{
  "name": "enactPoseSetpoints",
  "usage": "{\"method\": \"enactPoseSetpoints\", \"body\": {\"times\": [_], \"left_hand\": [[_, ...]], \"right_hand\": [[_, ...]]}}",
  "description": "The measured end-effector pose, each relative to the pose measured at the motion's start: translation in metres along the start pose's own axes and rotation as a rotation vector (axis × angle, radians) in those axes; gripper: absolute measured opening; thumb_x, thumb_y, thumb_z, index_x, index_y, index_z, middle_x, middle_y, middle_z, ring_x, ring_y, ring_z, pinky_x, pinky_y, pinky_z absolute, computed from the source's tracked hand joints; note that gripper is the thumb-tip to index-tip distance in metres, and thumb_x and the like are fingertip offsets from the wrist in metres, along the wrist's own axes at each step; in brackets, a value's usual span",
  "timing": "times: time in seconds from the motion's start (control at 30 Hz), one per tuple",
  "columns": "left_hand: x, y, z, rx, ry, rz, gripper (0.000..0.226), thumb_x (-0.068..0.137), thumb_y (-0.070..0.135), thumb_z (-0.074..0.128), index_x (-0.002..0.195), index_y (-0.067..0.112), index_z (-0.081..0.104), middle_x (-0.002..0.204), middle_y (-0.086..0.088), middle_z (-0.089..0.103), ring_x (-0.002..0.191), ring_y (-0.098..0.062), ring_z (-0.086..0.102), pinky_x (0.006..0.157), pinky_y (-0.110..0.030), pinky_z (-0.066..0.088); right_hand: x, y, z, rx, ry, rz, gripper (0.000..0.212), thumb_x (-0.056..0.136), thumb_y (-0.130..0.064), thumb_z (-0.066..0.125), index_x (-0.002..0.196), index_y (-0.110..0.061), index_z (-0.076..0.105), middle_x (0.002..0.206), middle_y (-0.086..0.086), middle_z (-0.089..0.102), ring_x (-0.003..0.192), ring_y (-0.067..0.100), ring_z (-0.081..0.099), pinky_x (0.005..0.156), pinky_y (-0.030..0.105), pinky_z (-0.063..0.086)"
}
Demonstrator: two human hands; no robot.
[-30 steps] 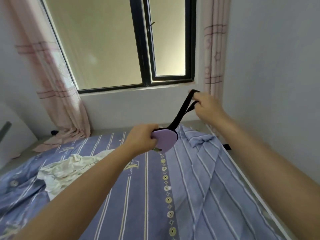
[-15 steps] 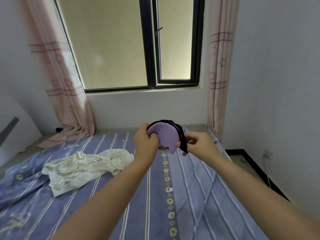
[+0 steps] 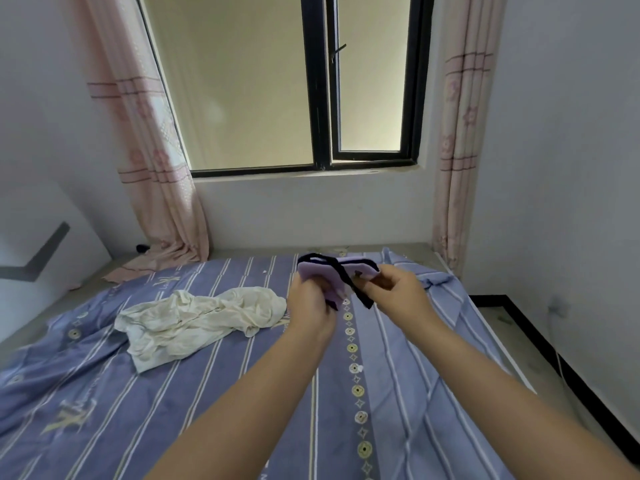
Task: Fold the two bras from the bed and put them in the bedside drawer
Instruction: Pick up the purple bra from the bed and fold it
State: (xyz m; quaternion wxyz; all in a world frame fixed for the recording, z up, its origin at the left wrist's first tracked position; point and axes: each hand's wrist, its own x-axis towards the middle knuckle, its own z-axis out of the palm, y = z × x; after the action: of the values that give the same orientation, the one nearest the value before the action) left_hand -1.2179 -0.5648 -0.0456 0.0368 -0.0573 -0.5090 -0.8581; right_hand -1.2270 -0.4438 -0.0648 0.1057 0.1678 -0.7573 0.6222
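A lilac bra (image 3: 320,271) with black straps is held up above the far part of the bed, its cups folded together. My left hand (image 3: 310,299) grips the cups from the left. My right hand (image 3: 394,289) pinches a black strap that crosses the cups and hangs down between the hands. A crumpled cream-white garment (image 3: 197,320) lies on the blue striped bedsheet (image 3: 242,393) to the left of my hands; I cannot tell whether it is the second bra. No drawer is in view.
The bed fills the lower view, with a rumpled fold of sheet (image 3: 429,282) at its far right corner. A window with pink curtains (image 3: 156,174) stands behind. A white wall runs along the right, with floor and dark skirting (image 3: 540,341) below it.
My right hand has come down from holding the strap stretched high to the right and now holds it across the folded cups. Both hands sit lower and closer together.
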Motion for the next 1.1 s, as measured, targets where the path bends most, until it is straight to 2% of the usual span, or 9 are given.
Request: {"method": "enactPoseSetpoints", "body": {"times": [0.07, 0.17, 0.27, 0.4, 0.57, 0.77, 0.87, 1.0, 1.1], "left_hand": [[-0.004, 0.001, 0.001, 0.115, -0.034, 0.090, 0.038, 0.056, -0.012, 0.021, 0.076, -0.030, 0.047, 0.090, -0.031, 0.062, 0.062, -0.021, 0.060, 0.045, -0.017, 0.037], [-0.009, -0.001, -0.015, 0.332, 0.091, 0.134, 0.024, 0.067, -0.004, 0.042, 0.072, 0.011, 0.061, 0.078, -0.004, 0.064, 0.081, -0.022, 0.051, 0.064, -0.024, 0.040], [-0.012, 0.007, -0.040, 0.393, 0.027, 0.218, 0.034, 0.084, -0.005, 0.044, 0.089, 0.028, 0.051, 0.090, 0.005, 0.056, 0.092, -0.019, 0.051, 0.079, -0.024, 0.042], [-0.022, 0.019, -0.061, 0.749, -0.086, 0.246, 0.017, 0.082, 0.022, 0.054, 0.084, 0.039, 0.054, 0.086, 0.015, 0.059, 0.081, 0.003, 0.057, 0.076, -0.027, 0.047], [-0.041, 0.027, -0.100, 0.481, 0.167, 0.140, 0.028, 0.092, 0.007, 0.041, 0.086, 0.030, 0.055, 0.088, 0.003, 0.059, 0.077, -0.009, 0.060, 0.049, -0.022, 0.056], [-0.108, 0.032, -0.177, 0.100, 0.473, 0.144, 0.026, 0.094, 0.009, 0.032, 0.102, 0.017, 0.056, 0.094, 0.000, 0.067, 0.077, -0.006, 0.070, 0.059, -0.021, 0.059], [-0.169, 0.045, -0.224, -0.054, 0.689, 0.046, 0.028, 0.093, 0.009, 0.028, 0.102, 0.010, 0.055, 0.091, -0.006, 0.065, 0.078, -0.017, 0.065, 0.062, -0.030, 0.057], [-0.267, 0.083, -0.294, 0.116, 1.046, -0.093, 0.037, 0.095, 0.037, 0.029, 0.103, 0.012, 0.055, 0.084, -0.007, 0.060, 0.071, -0.018, 0.058, 0.055, -0.026, 0.048], [-0.347, 0.115, -0.344, 0.329, 1.235, -0.103, 0.016, 0.091, 0.022, 0.046, 0.087, 0.012, 0.058, 0.091, -0.014, 0.055, 0.081, -0.024, 0.050, 0.064, -0.029, 0.040]], "right_hand": [[0.004, -0.002, 0.002, 0.001, 0.065, -0.026, 0.031, 0.082, -0.007, 0.059, 0.061, -0.029, 0.057, 0.044, -0.007, 0.049, 0.040, 0.000, 0.037, 0.041, 0.011, 0.028], [0.011, -0.008, -0.005, -0.031, 0.062, -0.039, 0.020, 0.082, -0.004, 0.057, 0.068, -0.018, 0.061, 0.045, -0.009, 0.054, 0.046, 0.001, 0.040, 0.046, 0.016, 0.032], [0.015, -0.010, -0.005, -0.177, -0.019, -0.059, 0.009, 0.081, -0.004, 0.057, 0.078, 0.004, 0.061, 0.064, 0.026, 0.058, 0.063, 0.017, 0.046, 0.058, 0.028, 0.034], [0.022, -0.019, 0.016, -0.447, -0.115, -0.077, 0.013, 0.079, -0.007, 0.058, 0.068, 0.000, 0.054, 0.049, 0.002, 0.039, 0.050, 0.015, 0.035, 0.046, 0.021, 0.025], [0.023, -0.025, 0.071, -0.466, -0.230, -0.117, 0.016, 0.075, -0.011, 0.065, 0.067, -0.001, 0.057, 0.059, 0.004, 0.045, 0.060, 0.017, 0.040, 0.049, 0.023, 0.028], [-0.016, -0.008, 0.176, -0.021, -0.486, 0.019, 0.014, 0.080, -0.017, 0.062, 0.072, -0.006, 0.065, 0.064, 0.006, 0.053, 0.056, 0.014, 0.042, 0.049, 0.015, 0.034], [-0.053, -0.006, 0.249, 0.071, -0.706, 0.056, 0.010, 0.083, -0.014, 0.059, 0.077, -0.007, 0.064, 0.066, 0.011, 0.050, 0.057, 0.017, 0.040, 0.053, 0.028, 0.033], [-0.116, -0.024, 0.353, 0.023, -0.977, -0.084, 0.012, 0.082, -0.013, 0.060, 0.090, -0.006, 0.065, 0.066, 0.003, 0.054, 0.061, 0.015, 0.045, 0.050, 0.016, 0.031], [-0.174, -0.052, 0.433, 0.007, -1.188, -0.185, 0.016, 0.083, -0.012, 0.057, 0.098, -0.007, 0.063, 0.082, 0.013, 0.062, 0.075, 0.023, 0.052, 0.059, 0.028, 0.034]]}}
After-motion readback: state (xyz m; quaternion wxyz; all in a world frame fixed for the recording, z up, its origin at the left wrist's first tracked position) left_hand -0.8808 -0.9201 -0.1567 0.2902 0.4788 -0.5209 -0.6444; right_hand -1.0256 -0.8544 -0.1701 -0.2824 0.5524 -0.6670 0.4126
